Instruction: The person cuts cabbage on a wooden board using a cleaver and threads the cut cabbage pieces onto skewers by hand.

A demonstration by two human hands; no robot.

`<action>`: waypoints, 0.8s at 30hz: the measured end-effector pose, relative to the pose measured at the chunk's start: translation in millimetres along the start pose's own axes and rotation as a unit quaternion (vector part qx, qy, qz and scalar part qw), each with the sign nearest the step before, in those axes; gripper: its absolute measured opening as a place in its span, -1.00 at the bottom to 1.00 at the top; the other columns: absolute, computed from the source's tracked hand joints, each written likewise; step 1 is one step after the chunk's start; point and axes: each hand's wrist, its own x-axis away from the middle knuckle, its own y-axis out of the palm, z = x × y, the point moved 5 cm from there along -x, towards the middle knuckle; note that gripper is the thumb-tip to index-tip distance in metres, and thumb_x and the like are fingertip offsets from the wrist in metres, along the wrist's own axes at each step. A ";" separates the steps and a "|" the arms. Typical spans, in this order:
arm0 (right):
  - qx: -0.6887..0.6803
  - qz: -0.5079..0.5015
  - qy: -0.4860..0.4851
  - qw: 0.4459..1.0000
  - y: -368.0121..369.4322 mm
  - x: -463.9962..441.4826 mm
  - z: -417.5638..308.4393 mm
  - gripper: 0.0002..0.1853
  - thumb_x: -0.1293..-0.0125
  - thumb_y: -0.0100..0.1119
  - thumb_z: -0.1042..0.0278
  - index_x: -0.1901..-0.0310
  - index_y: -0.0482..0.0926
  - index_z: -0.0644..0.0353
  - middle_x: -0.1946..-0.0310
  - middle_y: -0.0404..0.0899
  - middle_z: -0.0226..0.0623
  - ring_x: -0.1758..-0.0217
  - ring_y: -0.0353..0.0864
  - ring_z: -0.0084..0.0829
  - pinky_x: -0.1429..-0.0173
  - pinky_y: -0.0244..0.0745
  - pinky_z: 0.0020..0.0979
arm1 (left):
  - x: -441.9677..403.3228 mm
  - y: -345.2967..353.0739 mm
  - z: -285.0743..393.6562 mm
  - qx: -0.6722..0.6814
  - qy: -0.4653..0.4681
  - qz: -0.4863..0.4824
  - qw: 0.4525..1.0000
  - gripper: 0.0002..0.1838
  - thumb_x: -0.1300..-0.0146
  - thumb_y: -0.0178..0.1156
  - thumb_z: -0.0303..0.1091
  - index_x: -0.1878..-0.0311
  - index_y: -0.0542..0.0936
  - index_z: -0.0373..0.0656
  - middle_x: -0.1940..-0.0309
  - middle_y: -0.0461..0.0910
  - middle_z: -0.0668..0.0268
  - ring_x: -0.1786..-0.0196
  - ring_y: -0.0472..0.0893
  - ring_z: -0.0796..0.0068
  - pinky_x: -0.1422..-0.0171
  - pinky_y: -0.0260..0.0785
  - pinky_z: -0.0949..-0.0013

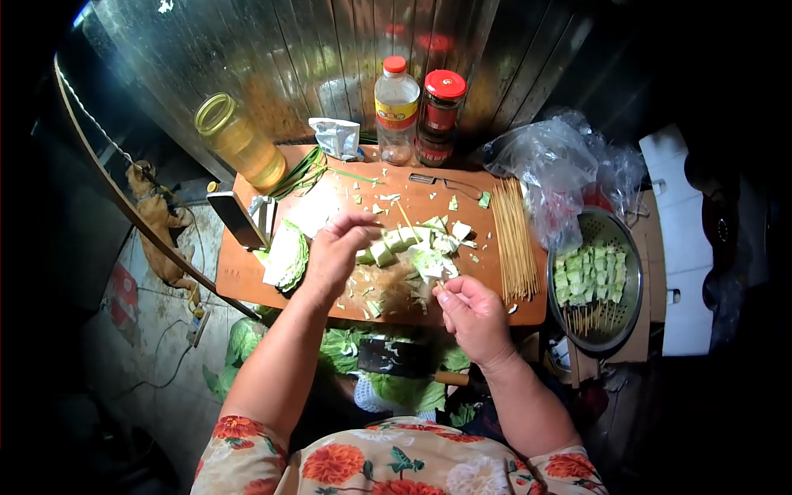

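My right hand (pixel 474 318) is closed in a pinch on the lower end of a thin bamboo skewer (pixel 407 221). The skewer slants up to the left, and pale green cabbage pieces (pixel 431 262) appear to be threaded on it just above my fingers. Left of the tip, my left hand (pixel 337 252) is held with bent fingers and a gap between thumb and forefinger, with nothing visible in them. Beneath both hands, a row of cut cabbage chunks (pixel 388 247) lies on the orange-brown board (pixel 462 194). A halved cabbage (pixel 289 256) sits beside my left wrist.
Bare skewers (pixel 516 239) lie in a bundle at right, beside a colander (pixel 623 326) holding finished cabbage skewers (pixel 590 276). Behind stand a plastic bottle (pixel 398 111), red-lidded jars (pixel 443 99) and a glass jar (pixel 239 144). A phone (pixel 235 219) leans left; a cleaver (pixel 396 356) lies near my lap.
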 end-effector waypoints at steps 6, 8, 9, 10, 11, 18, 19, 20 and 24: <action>0.004 -0.004 0.007 1.000 -1.3 3.5 -3.2 -0.89 -0.37 0.10 0.40 0.25 0.48 0.26 0.58 0.40 -0.55 0.58 0.31 -0.75 0.49 0.23 -0.64 | -29.8 -46.7 -60.2 -0.344 -0.052 0.056 0.936 -0.63 -0.28 0.18 -0.44 -0.12 0.50 -0.38 0.05 0.62 0.11 0.02 0.59 0.41 -0.09 0.42 0.43; 0.005 -0.004 0.013 1.000 -1.9 3.7 -2.5 -0.89 -0.36 0.11 0.40 0.24 0.48 0.26 0.57 0.41 -0.54 0.57 0.32 -0.75 0.49 0.24 -0.64 | -35.4 -55.2 -78.9 -0.402 -0.056 0.037 0.913 -0.61 -0.28 0.15 -0.43 -0.14 0.48 -0.39 0.04 0.62 0.08 -0.01 0.58 0.42 -0.10 0.41 0.44; 0.005 -0.006 0.012 1.000 -2.3 3.7 -1.5 -0.89 -0.36 0.11 0.40 0.23 0.48 0.27 0.56 0.43 -0.53 0.57 0.33 -0.74 0.49 0.25 -0.63 | -36.5 -52.9 -79.0 -0.434 -0.055 0.025 0.899 -0.60 -0.26 0.16 -0.43 -0.15 0.48 -0.40 0.05 0.62 0.07 -0.02 0.58 0.42 -0.11 0.41 0.45; 0.006 -0.007 0.011 1.000 -2.9 4.0 -0.8 -0.88 -0.35 0.12 0.40 0.22 0.48 0.27 0.55 0.45 -0.51 0.57 0.34 -0.74 0.48 0.27 -0.63 | -35.4 -51.8 -79.2 -0.434 -0.056 0.023 0.899 -0.60 -0.26 0.16 -0.43 -0.15 0.48 -0.40 0.05 0.62 0.07 -0.02 0.58 0.42 -0.11 0.41 0.45; 0.006 -0.006 0.011 1.000 -3.7 4.4 -0.2 -0.88 -0.35 0.12 0.40 0.22 0.48 0.27 0.55 0.45 -0.51 0.57 0.34 -0.74 0.48 0.27 -0.63 | -33.4 -50.5 -78.0 -0.487 -0.053 0.010 0.872 -0.59 -0.25 0.16 -0.43 -0.14 0.48 -0.41 0.07 0.62 0.08 0.02 0.59 0.43 -0.06 0.42 0.44; 0.015 -0.027 0.009 0.999 -2.5 7.2 -1.9 -0.90 -0.39 0.06 0.43 0.18 0.48 0.28 0.52 0.43 -0.54 0.56 0.30 -0.77 0.49 0.19 -0.69 | -28.9 -52.8 -92.0 -0.355 -0.201 0.014 0.913 -0.62 -0.06 0.30 -0.50 0.02 0.57 -0.42 0.32 0.64 0.20 0.34 0.59 0.48 0.26 0.43 0.44; 0.015 -0.031 0.011 0.999 -2.1 7.7 -1.6 -0.90 -0.39 0.06 0.43 0.18 0.48 0.27 0.52 0.43 -0.54 0.56 0.30 -0.77 0.49 0.19 -0.69 | -26.9 -50.3 -88.6 -0.355 -0.202 0.014 0.913 -0.62 -0.06 0.30 -0.50 0.02 0.57 -0.42 0.32 0.64 0.20 0.34 0.59 0.48 0.26 0.43 0.44; 0.015 -0.030 0.011 0.999 -1.9 7.9 -1.4 -0.90 -0.39 0.06 0.43 0.18 0.48 0.27 0.52 0.43 -0.54 0.56 0.30 -0.77 0.49 0.19 -0.69 | -23.9 -49.3 -87.2 -0.346 -0.228 0.019 0.910 -0.65 -0.03 0.34 -0.49 0.09 0.59 -0.40 0.37 0.64 0.24 0.38 0.58 0.49 0.30 0.42 0.45; 0.025 -0.040 0.022 0.999 0.4 7.6 2.4 -0.89 -0.37 0.10 0.42 0.19 0.48 0.28 0.54 0.45 -0.52 0.56 0.33 -0.75 0.48 0.25 -0.66 | -24.3 -58.3 -93.0 -0.382 -0.217 0.026 0.898 -0.75 -0.01 0.40 -0.42 0.28 0.57 -0.31 0.47 0.61 0.29 0.47 0.55 0.51 0.40 0.39 0.46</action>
